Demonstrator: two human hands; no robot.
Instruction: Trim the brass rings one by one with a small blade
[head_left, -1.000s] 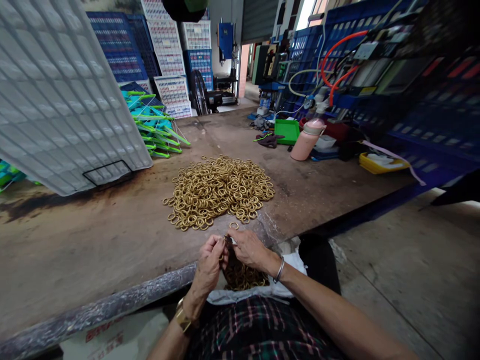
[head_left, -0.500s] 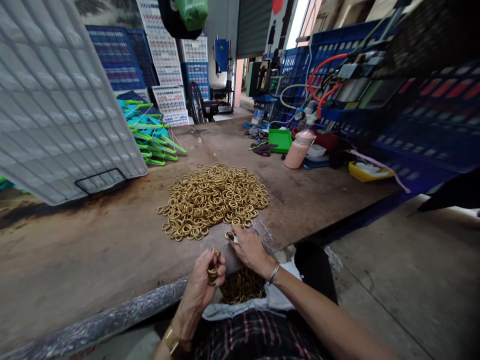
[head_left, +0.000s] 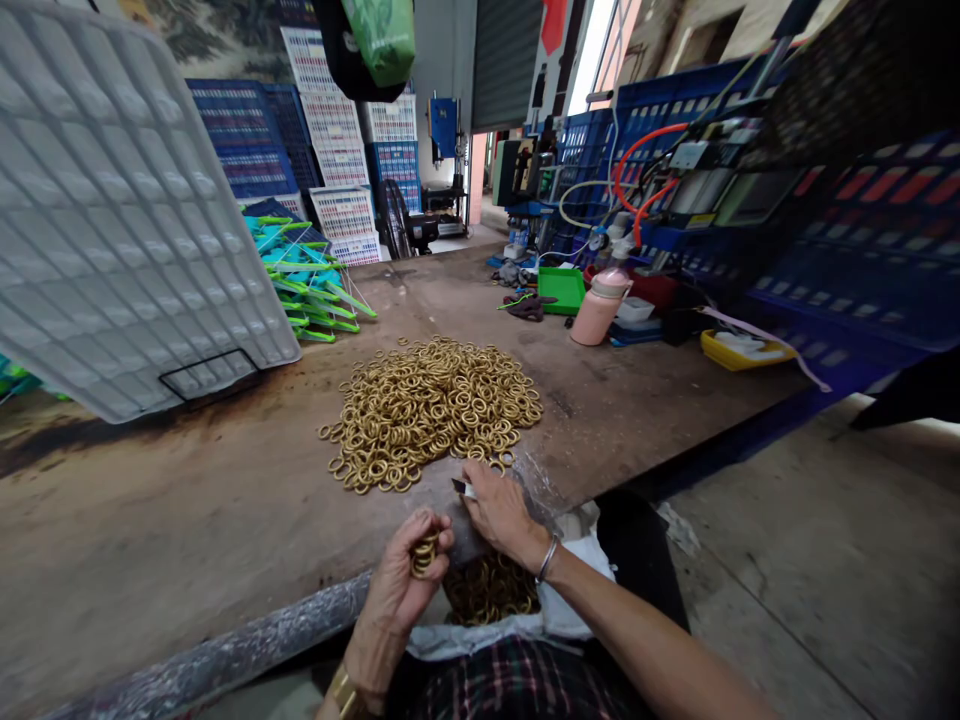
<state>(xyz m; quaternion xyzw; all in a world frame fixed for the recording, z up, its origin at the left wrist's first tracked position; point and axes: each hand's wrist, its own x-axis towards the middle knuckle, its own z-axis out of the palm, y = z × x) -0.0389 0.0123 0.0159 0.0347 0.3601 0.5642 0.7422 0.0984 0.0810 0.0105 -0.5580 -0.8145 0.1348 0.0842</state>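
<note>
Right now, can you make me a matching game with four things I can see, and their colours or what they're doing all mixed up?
1. left hand
2. bottle
3. right hand
4. dish

A. yellow
B. holding a dark-tipped thing
C. curled around gold rings
D. pink, standing on the table

Pairs: 1-C; 2-D; 3-B; 4-A

From here, the worktable point(head_left: 247, 480) stands on a grey concrete floor point(head_left: 810, 530). Beyond it rise stacked white crates point(head_left: 330, 125) and a grey roller shutter point(head_left: 507, 70); daylight glares to the shutter's right.
</note>
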